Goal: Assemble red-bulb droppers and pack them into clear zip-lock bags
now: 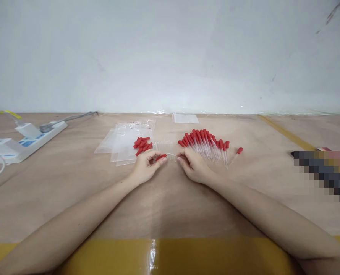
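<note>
My left hand [148, 165] pinches a red rubber dropper bulb [161, 157] between thumb and fingers. Facing it, my right hand [193, 164] is closed on a clear dropper tube [171, 154], whose end points at the bulb's mouth; whether the two touch I cannot tell. Just beyond my left hand lies a small heap of loose red bulbs [143, 145]. Several bare clear tubes [162, 145] lie behind and between my hands. Beyond my right hand is a fanned pile of droppers with red bulbs [201, 139], and one single dropper [239, 151] lies farther right.
Clear plastic bags [121, 143] lie overlapping behind the left heap. A small white packet [185, 118] rests near the wall. To the left stands a white power strip [41, 139] with chargers and cables. A pixelated dark object [321, 172] is at the right.
</note>
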The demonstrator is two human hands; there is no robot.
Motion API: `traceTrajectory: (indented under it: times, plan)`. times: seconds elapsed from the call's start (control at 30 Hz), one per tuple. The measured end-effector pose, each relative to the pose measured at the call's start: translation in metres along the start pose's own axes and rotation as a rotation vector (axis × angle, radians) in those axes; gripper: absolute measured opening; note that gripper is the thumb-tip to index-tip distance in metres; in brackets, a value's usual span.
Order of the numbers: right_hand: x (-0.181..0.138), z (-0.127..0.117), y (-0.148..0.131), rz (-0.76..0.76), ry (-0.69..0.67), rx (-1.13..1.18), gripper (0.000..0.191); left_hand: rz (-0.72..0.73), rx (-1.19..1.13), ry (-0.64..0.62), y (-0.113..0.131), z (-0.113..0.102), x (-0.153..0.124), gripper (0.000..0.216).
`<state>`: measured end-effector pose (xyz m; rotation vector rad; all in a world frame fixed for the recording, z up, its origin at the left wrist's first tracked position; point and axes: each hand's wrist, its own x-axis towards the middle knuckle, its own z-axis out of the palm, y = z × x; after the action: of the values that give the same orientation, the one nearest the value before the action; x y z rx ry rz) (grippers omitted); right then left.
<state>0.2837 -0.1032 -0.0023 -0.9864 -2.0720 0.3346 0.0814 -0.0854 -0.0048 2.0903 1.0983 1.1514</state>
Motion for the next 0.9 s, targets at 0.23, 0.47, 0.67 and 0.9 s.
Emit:
traceTrajectory:
  times: [0.23, 0.47, 0.67, 0.9]
  plan:
    - [-0.004, 0.001, 0.006, -0.05, -0.034, 0.008, 0.01, 0.024, 0.007, -0.024, -0.007, 0.002, -0.001, 0.024]
    - [-0.001, -0.008, 0.014, -0.18, -0.134, -0.186, 0.018, 0.147, 0.098, -0.142, -0.002, -0.003, -0.005, 0.017]
    - [0.002, -0.01, 0.011, -0.241, -0.174, -0.319, 0.023, 0.12, 0.153, -0.229, 0.002, -0.003, -0.008, 0.018]
    - [-0.002, -0.001, 0.006, -0.18, -0.196, -0.277, 0.021, 0.157, 0.193, -0.286, 0.004, -0.001, -0.013, 0.016]
